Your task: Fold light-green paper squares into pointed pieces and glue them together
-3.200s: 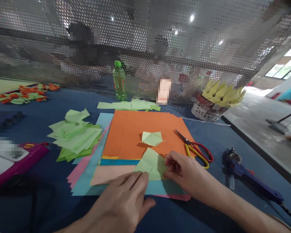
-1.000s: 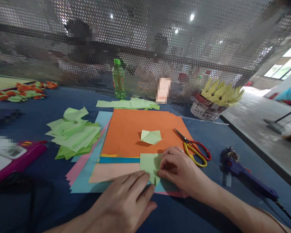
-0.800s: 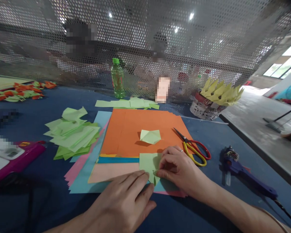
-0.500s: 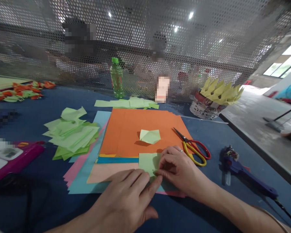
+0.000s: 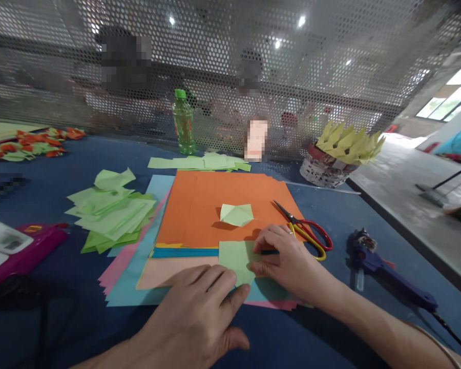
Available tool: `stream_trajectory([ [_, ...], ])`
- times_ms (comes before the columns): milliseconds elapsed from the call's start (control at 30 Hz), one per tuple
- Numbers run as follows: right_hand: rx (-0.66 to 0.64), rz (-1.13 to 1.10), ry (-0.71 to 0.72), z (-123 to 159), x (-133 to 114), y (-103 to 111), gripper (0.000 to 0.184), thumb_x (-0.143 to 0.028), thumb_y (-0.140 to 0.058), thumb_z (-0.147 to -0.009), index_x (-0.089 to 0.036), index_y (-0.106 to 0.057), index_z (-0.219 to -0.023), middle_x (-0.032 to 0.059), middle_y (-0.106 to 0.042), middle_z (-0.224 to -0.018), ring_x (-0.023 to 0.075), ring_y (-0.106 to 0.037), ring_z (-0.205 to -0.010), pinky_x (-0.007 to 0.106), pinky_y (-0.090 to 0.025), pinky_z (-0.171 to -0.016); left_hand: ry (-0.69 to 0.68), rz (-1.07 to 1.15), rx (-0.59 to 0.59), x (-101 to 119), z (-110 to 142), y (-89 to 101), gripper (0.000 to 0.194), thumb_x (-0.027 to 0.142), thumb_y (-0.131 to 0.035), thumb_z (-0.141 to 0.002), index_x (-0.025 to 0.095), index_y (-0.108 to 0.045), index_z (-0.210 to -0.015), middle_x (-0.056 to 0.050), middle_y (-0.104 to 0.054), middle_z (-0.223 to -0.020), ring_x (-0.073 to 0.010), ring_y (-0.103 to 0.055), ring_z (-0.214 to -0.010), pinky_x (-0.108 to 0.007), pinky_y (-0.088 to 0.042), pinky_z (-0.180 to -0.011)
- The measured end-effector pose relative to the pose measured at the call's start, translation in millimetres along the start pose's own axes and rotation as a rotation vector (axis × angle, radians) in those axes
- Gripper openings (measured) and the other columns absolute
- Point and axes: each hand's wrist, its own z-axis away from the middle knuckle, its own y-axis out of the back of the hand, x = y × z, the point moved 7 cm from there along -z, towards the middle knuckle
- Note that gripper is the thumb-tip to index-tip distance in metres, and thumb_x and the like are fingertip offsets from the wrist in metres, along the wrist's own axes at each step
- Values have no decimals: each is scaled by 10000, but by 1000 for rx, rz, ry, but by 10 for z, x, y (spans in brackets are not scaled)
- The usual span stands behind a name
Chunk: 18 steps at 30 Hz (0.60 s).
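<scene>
I see the green slip (image 5: pixel 234 253) on the stack's (image 5: pixel 200 205) near side, L hand (image 5: pixel 200 305) flattish, fingers loosely open on it, R hand (image 5: pixel 286 259) half-curled at its R edge, can't tell if pinching, so I'd press lightly & square edges b4 creasing.

A pale green paper (image 5: pixel 233 254) lies over stacked coloured sheets (image 5: pixel 203 207).

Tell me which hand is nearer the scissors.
Right. The right hand is close beside the red-and-yellow-handled scissors, by their handles; the left hand is farther off, to their lower left.
</scene>
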Motion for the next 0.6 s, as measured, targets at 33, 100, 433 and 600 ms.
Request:
stream_trajectory([
  [33,9,-4,4,-5,23,17,215,-157,-803,-765,-208,-604,-829,15,-623,-954,209,-546,-917,353,-447,-809,-1,3,-2,-3,5,-6,534,562,-706,-840,184,-629,-1210,-58,-624,-954,-281,-610,-853,-417,-496,-727],
  [100,21,-9,14,-15,68,47,201,-122,-766,-781,-207,-602,-861,23,-626,-983,212,-555,-938,363,-455,-834,-5,3,-2,-8,15,-18,532,553,-704,-847,178,-623,-1217,-64,-624,-960,-288,-611,-862,-425,-501,-727],
  [433,21,-81,155,-54,-37,-27,294,-173,-654,-895,-241,-626,-1180,61,-660,-1191,237,-593,-1123,405,-476,-957,-12,-46,-13,27,-17,6,482,547,-660,-892,180,-636,-1204,-64,-615,-928,-273,-614,-857,-408,-514,-727],
  [600,11,-47,102,-79,-111,-77,363,-161,-619,-887,-253,-592,-1238,50,-683,-1161,220,-637,-1051,342,-491,-879,15,-73,-6,16,-12,-4,418,473,-695,-891,186,-643,-1191,-63,-637,-919,-277,-629,-838,-417,-536,-704],
])
